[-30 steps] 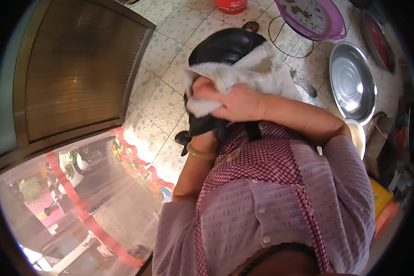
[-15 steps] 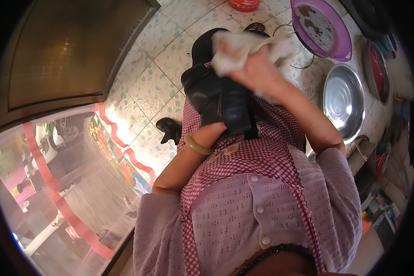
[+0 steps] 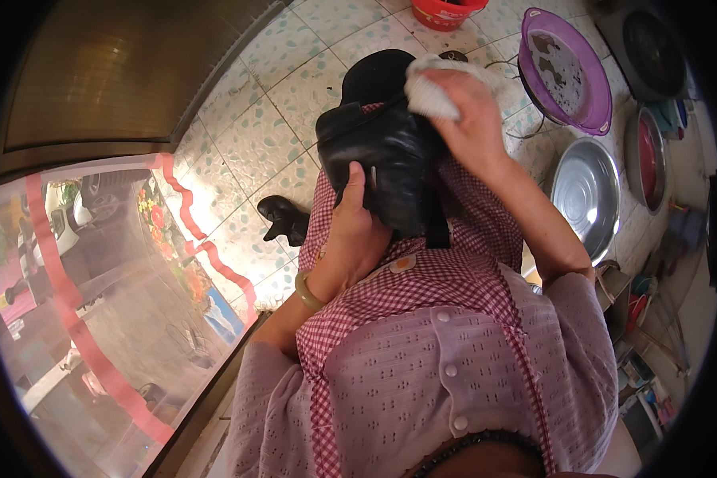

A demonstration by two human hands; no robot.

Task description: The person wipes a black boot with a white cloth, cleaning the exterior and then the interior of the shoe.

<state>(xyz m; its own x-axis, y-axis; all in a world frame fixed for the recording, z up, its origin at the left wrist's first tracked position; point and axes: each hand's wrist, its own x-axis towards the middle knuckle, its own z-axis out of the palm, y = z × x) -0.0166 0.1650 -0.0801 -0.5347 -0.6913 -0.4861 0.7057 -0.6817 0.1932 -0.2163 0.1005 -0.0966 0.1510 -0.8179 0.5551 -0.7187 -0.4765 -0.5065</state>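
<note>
So this looks like the wiping-down step, as far as I can judge: one hand on the bag, the other on a cloth. The black bag (image 3: 374,151) (bag-like anyway, shiny and leathery) sits over the lap, above the waist end of the checked apron (image 3: 454,275). The left hand (image 3: 357,239) has it by the lower left edge, thumb laid flat on the front; the fingers are hidden, so I can't tell exactly how tight that grip is, but it's clearly got hold.

The right hand (image 3: 474,119) is curled around a bunched pale cloth (image 3: 429,97), up by the bag's top right corner. Can't tell if cloth and bag actually touch there.

For another pass, I'd say it calls for keeping the left thumb planted, bringing the cloth flat onto the front, and stroking away from that thumb. Off past the bag's right side, a purple basin (image 3: 597,95) and a metal basin (image 3: 583,187) are well apart from the work.
</note>
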